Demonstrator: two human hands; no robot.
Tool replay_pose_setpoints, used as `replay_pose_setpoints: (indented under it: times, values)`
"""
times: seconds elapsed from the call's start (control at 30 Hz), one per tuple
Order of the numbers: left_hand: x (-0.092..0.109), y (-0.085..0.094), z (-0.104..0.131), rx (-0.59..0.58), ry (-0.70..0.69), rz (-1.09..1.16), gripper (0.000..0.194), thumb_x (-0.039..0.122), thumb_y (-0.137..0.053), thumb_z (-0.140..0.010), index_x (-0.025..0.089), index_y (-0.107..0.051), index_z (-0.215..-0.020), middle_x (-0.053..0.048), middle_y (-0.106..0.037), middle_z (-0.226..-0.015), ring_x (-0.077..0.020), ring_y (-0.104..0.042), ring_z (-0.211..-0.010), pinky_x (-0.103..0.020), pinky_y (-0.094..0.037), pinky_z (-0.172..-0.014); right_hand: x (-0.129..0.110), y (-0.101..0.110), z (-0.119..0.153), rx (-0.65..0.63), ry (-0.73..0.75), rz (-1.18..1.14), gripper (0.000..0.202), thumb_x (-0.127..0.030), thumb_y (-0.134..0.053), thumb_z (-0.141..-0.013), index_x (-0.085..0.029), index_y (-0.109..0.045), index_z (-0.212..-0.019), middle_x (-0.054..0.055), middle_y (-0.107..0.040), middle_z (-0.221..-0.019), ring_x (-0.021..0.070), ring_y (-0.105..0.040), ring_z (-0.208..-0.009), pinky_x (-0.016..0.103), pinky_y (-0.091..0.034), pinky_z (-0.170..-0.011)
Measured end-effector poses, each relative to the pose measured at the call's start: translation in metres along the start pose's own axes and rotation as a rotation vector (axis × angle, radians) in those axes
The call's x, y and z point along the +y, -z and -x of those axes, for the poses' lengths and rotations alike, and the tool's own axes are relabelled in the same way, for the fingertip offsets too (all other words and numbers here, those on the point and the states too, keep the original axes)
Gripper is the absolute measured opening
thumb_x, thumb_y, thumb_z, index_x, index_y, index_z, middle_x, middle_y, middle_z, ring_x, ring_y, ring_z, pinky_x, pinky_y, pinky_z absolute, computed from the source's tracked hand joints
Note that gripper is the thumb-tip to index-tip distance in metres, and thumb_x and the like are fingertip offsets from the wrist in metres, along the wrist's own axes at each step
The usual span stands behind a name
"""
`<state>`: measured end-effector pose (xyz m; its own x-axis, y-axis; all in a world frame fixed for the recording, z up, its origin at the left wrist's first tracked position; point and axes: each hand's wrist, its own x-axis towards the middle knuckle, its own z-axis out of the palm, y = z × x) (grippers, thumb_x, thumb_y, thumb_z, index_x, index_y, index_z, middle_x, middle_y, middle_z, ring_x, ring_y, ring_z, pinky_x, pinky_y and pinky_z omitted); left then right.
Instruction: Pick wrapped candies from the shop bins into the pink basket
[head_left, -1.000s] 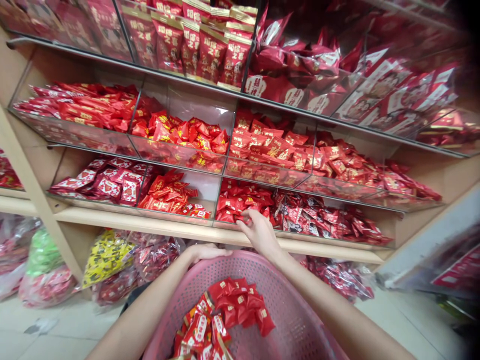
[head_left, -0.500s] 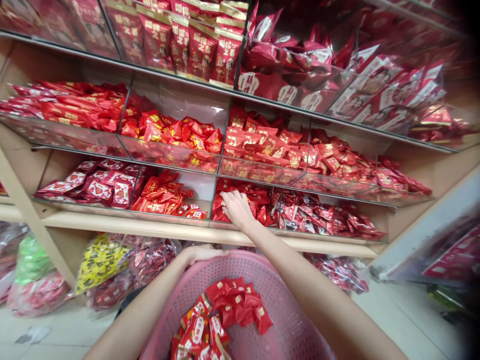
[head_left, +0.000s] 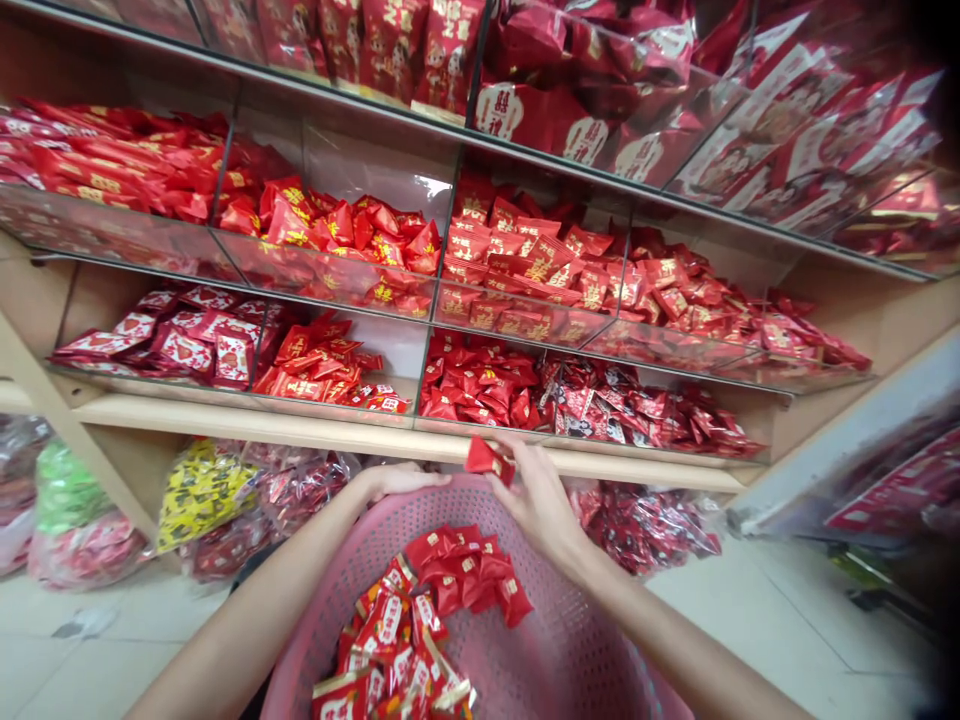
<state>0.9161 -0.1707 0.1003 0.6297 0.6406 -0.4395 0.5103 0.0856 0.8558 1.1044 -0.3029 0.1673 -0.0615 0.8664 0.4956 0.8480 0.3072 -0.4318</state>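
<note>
Closest to the camera there's a pink perforated basket (head_left: 559, 640) with a bunch of red-and-gold packets (head_left: 386, 625) piled toward its left, and some plainer red ones (head_left: 472, 570) along the far side. The left hand (head_left: 405, 480) is lying on the far rim; can't tell if its fingers actually close over it.

The right hand (head_left: 544, 500) has its fingers pinched together on one small red packet (head_left: 486, 460). That packet sits at the fingertips, left of the right palm and a bit right of the left hand's tips. It's right around the far rim, so the basket's opening is on the near side of it. Over the rim or slightly past it? Hard to say. It's tilted and partly covered, so I can't call its long axis.

Just beyond is the pale wooden shelf edge (head_left: 300, 422), bagged packets (head_left: 202, 495) underneath, then a bottom compartment of red packets (head_left: 484, 385), with more filled rows (head_left: 532, 260) above.
</note>
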Motion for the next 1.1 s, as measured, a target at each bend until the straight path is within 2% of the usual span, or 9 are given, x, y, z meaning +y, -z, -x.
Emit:
replay_pose_setpoints:
  times: [0.07, 0.13, 0.27, 0.37, 0.47, 0.67, 0.9, 1.0, 1.1]
  values:
    - [-0.002, 0.002, -0.002, -0.066, 0.044, -0.009, 0.071, 0.069, -0.059, -0.054, 0.011, -0.066, -0.094, -0.012, -0.066, -0.096, -0.0252, -0.062, -0.082, -0.028, -0.049, -0.071, 0.019, -0.009, 0.032, -0.077, -0.150, -0.071, 0.042, -0.025, -0.049, -0.078, -0.023, -0.043, -0.119, 0.006, -0.059, -0.106, 0.0220, -0.052, -0.099, 0.037, -0.040, -0.085]
    - [-0.006, 0.003, -0.007, -0.069, 0.046, -0.009, 0.070, 0.070, -0.058, -0.053, 0.011, -0.067, -0.090, -0.013, -0.067, -0.092, -0.0247, -0.063, -0.078, -0.028, -0.049, -0.069, 0.040, -0.020, 0.056, -0.145, -0.268, -0.132, 0.039, -0.024, -0.049, -0.077, -0.021, -0.045, -0.115, 0.007, -0.060, -0.106, 0.0206, -0.055, -0.098, 0.034, -0.042, -0.083]
    - [-0.012, 0.004, -0.014, -0.060, 0.037, -0.005, 0.069, 0.070, -0.058, -0.052, 0.011, -0.068, -0.086, -0.013, -0.067, -0.088, -0.0245, -0.063, -0.074, -0.029, -0.049, -0.069, 0.069, -0.039, 0.078, -0.218, -0.335, -0.124, 0.039, -0.021, -0.049, -0.075, -0.018, -0.047, -0.113, 0.009, -0.059, -0.107, 0.0206, -0.055, -0.099, 0.035, -0.042, -0.085]
    - [-0.014, 0.004, -0.015, -0.073, 0.033, 0.027, 0.069, 0.070, -0.060, -0.052, 0.010, -0.068, -0.087, -0.014, -0.067, -0.087, -0.0244, -0.063, -0.074, -0.029, -0.048, -0.070, 0.072, -0.048, 0.076, -0.247, -0.310, -0.084, 0.040, -0.019, -0.050, -0.074, -0.018, -0.046, -0.114, 0.009, -0.057, -0.110, 0.0211, -0.053, -0.103, 0.036, -0.040, -0.088]
    - [-0.013, 0.005, -0.013, -0.066, 0.036, 0.037, 0.070, 0.070, -0.061, -0.049, 0.010, -0.068, -0.085, -0.014, -0.067, -0.086, -0.0245, -0.063, -0.073, -0.030, -0.048, -0.070, 0.063, -0.055, 0.067, -0.279, -0.257, -0.077, 0.037, -0.017, -0.049, -0.076, -0.020, -0.048, -0.112, 0.008, -0.056, -0.112, 0.0213, -0.050, -0.105, 0.037, -0.039, -0.090]
    - [-0.010, 0.005, -0.005, -0.076, 0.048, 0.041, 0.067, 0.069, -0.060, -0.052, 0.012, -0.068, -0.086, -0.012, -0.068, -0.087, -0.0237, -0.063, -0.072, -0.029, -0.048, -0.066, 0.046, -0.055, 0.050, -0.388, -0.091, -0.005, 0.038, -0.017, -0.049, -0.077, -0.024, -0.049, -0.114, 0.006, -0.055, -0.115, 0.0224, -0.046, -0.109, 0.038, -0.036, -0.091]
    - [-0.009, 0.004, -0.004, -0.067, 0.048, 0.036, 0.067, 0.068, -0.060, -0.053, 0.011, -0.068, -0.087, -0.012, -0.067, -0.087, -0.0237, -0.063, -0.073, -0.028, -0.048, -0.067, 0.056, -0.055, 0.049, -0.459, -0.086, 0.040, 0.042, -0.018, -0.049, -0.077, -0.021, -0.047, -0.118, 0.007, -0.053, -0.120, 0.0220, -0.044, -0.112, 0.036, -0.034, -0.095]
    - [-0.010, 0.005, -0.006, -0.080, 0.044, 0.034, 0.068, 0.069, -0.059, -0.053, 0.011, -0.067, -0.089, -0.013, -0.067, -0.090, -0.0244, -0.063, -0.074, -0.029, -0.048, -0.066, 0.052, -0.046, 0.044, -0.425, -0.044, 0.028, 0.037, -0.022, -0.047, -0.080, -0.020, -0.048, -0.117, 0.007, -0.053, -0.118, 0.0210, -0.045, -0.110, 0.035, -0.035, -0.094]
    - [-0.010, 0.004, -0.006, -0.063, 0.040, 0.023, 0.067, 0.068, -0.060, -0.053, 0.013, -0.067, -0.090, -0.012, -0.066, -0.096, -0.0247, -0.063, -0.075, -0.029, -0.048, -0.065, 0.041, -0.027, 0.028, -0.299, 0.030, 0.041, 0.031, -0.025, -0.045, -0.083, -0.021, -0.049, -0.113, 0.006, -0.056, -0.111, 0.0209, -0.047, -0.103, 0.036, -0.037, -0.090]
